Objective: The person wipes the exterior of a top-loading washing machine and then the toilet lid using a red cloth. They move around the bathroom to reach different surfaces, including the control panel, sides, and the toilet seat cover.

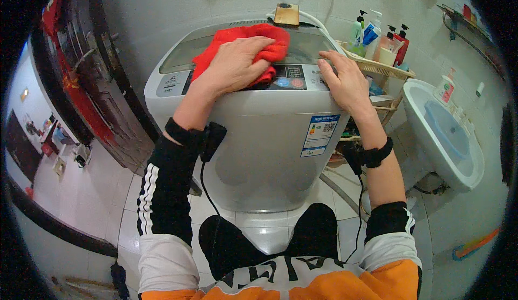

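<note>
A top-loading washing machine (259, 138) with a grey body and a tinted lid (307, 47) stands in front of me. On its lid and control panel (289, 77) lies a bunched red cloth (243, 36). My left hand (238, 63) presses down on the cloth, its thumb and fingers spread over the fabric. At the panel's right end, my right hand (344, 77) rests with fingers apart, holding nothing. A gold-coloured phone-like object (287, 14) sits at the machine's back edge. Both wrists wear black straps with small cabled devices.
Right of the machine, a cream plastic rack (388, 70) holds several pump bottles. A white washbasin (412, 109) with a blue basin (447, 134) inside stands further right, a hand-soap bottle (445, 87) on its rim. An open door (101, 97) is at left. A grey hose (342, 192) runs along the floor.
</note>
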Tool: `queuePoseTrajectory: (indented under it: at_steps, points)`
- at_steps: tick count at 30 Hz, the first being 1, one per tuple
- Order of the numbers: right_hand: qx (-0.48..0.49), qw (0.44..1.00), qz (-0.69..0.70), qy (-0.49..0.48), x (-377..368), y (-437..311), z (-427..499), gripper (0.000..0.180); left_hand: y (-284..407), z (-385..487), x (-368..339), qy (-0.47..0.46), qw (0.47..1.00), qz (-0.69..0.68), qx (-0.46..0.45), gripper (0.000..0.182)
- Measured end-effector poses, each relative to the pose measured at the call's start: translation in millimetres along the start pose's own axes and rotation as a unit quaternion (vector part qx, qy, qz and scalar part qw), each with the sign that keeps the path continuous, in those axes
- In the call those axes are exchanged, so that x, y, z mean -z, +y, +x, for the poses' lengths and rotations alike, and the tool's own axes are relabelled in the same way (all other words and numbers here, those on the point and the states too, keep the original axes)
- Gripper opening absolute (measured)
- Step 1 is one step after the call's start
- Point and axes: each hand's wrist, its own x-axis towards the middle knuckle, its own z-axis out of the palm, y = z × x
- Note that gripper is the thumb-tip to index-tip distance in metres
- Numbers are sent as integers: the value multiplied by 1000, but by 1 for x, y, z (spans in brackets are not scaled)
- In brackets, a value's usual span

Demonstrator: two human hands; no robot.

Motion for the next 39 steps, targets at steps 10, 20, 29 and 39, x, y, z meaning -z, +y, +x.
queuePoseTrajectory:
  at_steps: [10, 20, 29, 39]
  points:
    - [12, 1000, -4, -8, 1, 17, -3, 51, -61, 2, 37, -204, 954, 54, 212, 72]
    - [11, 1000, -16, 3, 7, 20, 1, 50, -20, 6, 33, -176, 978, -36, 103, 64]
    - [37, 998, -7, 41, 0, 19, 1, 48, 39, -25, 35, -116, 992, -53, -6, 76]
    - [26, 999, -4, 19, 4, 17, -2, 49, 18, -20, 73, -251, 966, -14, 66, 109]
